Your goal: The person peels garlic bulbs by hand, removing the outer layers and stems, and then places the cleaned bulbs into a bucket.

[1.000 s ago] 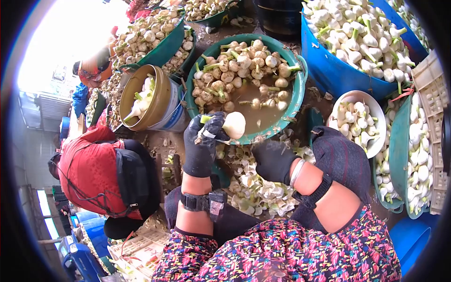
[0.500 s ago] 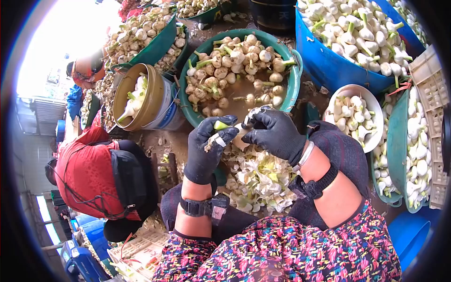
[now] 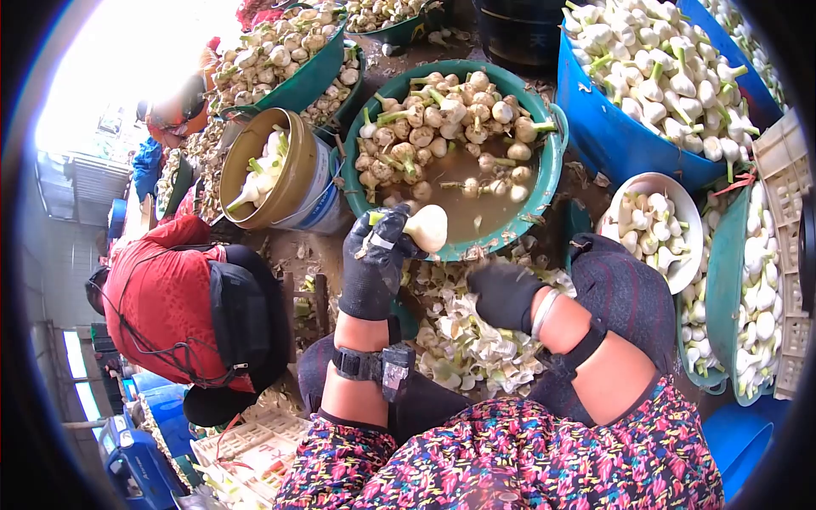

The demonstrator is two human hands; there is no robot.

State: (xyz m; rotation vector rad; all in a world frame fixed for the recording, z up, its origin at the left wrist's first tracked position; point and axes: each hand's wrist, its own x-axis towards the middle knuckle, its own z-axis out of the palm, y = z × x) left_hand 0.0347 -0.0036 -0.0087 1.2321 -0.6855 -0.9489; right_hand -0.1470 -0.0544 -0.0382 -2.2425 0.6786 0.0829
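In the head view my left hand (image 3: 374, 263), in a dark glove, is closed round the green stem of a garlic bulb (image 3: 431, 228). The bulb is pale and smooth and sticks out to the right of my fingers, over the near rim of the green basin (image 3: 361, 197). My right hand (image 3: 507, 296), also gloved, hangs lower, above the heap of garlic peels (image 3: 463, 340) between my knees. Its fingers are smeared by motion, so their hold cannot be made out. Unpeeled garlic bulbs (image 3: 425, 136) lie in the basin's muddy water.
A bucket (image 3: 319, 191) with peeled garlic stands left of the basin. On the right are a blue tub (image 3: 629, 127) piled with garlic, a white bowl (image 3: 688, 221) and a green tub (image 3: 722, 255). A person in red (image 3: 174, 297) bends at the left.
My hands have parted. My right hand has dropped toward the peel heap, while the left has risen slightly with the garlic bulb, which now shows bare. The view has shifted slightly.
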